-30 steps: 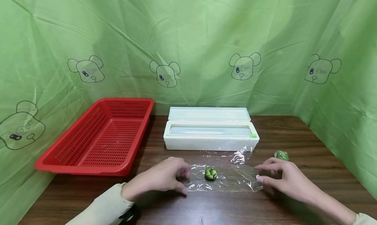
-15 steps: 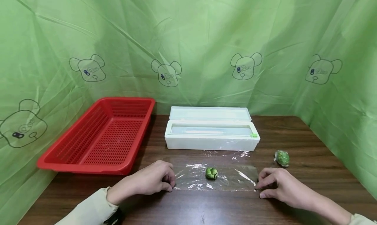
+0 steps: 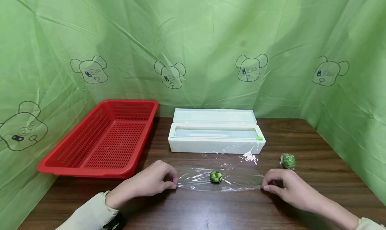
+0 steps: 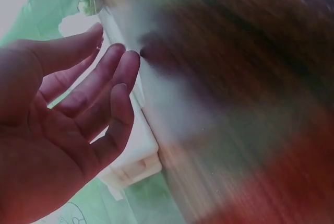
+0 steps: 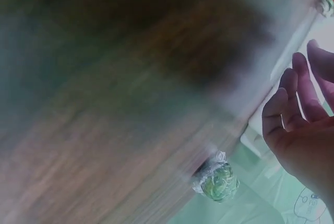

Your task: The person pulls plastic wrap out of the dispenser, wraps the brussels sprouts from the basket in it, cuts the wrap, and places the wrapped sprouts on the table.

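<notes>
Clear film [image 3: 244,181] is lying across the brown wooden surface [image 3: 223,210], between the person and a white box [image 3: 215,147], and a small green vegetable [image 3: 215,177] is resting on it near the middle. The left hand [image 3: 152,179] is pinching one near corner and the right hand [image 3: 294,188] the other; the hands are staying well apart, probably because a grip at both ends is keeping the thin sheet taut and uncreased. The film's long side is running left to right, roughly parallel to the box's long axis, while its far edge is reaching towards the box; whether it is joined there cannot be told. The vegetable is looking roundish, showing no clear long axis. Central placing is presumably leaving spare film on either side.

Behind, the box's lid [image 3: 214,116] is standing open, likely giving access inside. Beyond the right hand, a film-covered green ball [image 3: 288,161] is sitting apart. On the left, a red basket [image 3: 84,172] is pointing its long axis away from the person, slanting slightly rightward.
</notes>
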Motion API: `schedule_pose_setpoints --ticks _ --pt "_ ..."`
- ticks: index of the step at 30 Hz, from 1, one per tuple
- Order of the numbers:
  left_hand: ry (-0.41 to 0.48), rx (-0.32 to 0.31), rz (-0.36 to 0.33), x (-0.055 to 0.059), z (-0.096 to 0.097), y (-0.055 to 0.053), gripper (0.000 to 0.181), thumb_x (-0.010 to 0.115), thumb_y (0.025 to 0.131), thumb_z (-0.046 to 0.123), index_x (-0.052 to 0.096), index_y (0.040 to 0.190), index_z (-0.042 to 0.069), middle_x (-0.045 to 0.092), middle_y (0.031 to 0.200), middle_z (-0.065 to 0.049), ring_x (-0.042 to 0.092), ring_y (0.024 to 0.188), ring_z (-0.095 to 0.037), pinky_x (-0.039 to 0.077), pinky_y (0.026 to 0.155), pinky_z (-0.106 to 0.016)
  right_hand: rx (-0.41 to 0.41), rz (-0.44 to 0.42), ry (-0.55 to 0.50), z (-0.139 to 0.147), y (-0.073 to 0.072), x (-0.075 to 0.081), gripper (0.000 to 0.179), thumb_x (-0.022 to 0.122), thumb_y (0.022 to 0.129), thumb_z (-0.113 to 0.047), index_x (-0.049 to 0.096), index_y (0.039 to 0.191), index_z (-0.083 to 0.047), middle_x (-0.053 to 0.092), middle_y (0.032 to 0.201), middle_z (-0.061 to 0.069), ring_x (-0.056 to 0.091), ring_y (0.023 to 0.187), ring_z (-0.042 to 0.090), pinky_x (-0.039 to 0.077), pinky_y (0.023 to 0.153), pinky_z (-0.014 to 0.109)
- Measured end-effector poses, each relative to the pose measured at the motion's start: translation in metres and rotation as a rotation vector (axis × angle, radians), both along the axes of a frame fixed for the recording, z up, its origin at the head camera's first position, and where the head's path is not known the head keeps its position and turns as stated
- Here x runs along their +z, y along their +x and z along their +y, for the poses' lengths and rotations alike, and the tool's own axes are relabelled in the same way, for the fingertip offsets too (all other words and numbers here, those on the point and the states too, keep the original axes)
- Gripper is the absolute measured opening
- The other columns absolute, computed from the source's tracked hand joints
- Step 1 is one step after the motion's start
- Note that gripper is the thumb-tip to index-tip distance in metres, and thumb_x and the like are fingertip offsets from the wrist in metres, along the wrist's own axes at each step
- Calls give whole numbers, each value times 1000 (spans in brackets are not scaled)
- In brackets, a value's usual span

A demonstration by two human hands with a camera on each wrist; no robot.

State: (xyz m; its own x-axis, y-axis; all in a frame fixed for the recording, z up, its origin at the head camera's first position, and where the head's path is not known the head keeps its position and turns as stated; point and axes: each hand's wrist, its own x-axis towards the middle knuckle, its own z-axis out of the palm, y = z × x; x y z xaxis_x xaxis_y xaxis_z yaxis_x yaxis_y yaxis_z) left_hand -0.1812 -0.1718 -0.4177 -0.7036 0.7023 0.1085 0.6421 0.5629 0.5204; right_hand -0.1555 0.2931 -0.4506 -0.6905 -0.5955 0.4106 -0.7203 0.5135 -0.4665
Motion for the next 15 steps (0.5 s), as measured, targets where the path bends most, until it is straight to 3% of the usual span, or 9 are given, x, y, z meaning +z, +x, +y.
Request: schedule_pose_setpoints --ticks 4,7,12,15 --pt "50 54 -24 -3 0 -3 25 85 89 8 69 76 22 63 71 17 56 70 -2 50 67 -25 -94 -97 -7 2 -3 8 21 80 93 -7 71 93 -26 67 86 -16 59 77 3 48 65 24" --pt "77 99 -2 -5 1 -5 26 85 89 8 68 76 23 64 71 17 57 70 -2 50 67 -26 -135 -158 -7 2 -7 11 16 78 95 -10 72 91 -24 66 82 -15 57 73 3 47 61 25" --pt "111 183 36 -7 4 -9 24 84 89 8 69 76 22 63 69 16 57 68 -5 49 64 -27 -150 -226 -12 1 -15 10 12 78 96 -12 73 91 -21 66 80 -13 57 71 3 48 61 25" --pt "104 269 49 -5 8 -8 14 85 87 6 74 88 15 65 76 10 61 72 -9 51 66 -29 -160 -247 -5 0 -20 7 11 78 96 -13 73 90 -20 66 79 -13 57 71 3 48 61 25"
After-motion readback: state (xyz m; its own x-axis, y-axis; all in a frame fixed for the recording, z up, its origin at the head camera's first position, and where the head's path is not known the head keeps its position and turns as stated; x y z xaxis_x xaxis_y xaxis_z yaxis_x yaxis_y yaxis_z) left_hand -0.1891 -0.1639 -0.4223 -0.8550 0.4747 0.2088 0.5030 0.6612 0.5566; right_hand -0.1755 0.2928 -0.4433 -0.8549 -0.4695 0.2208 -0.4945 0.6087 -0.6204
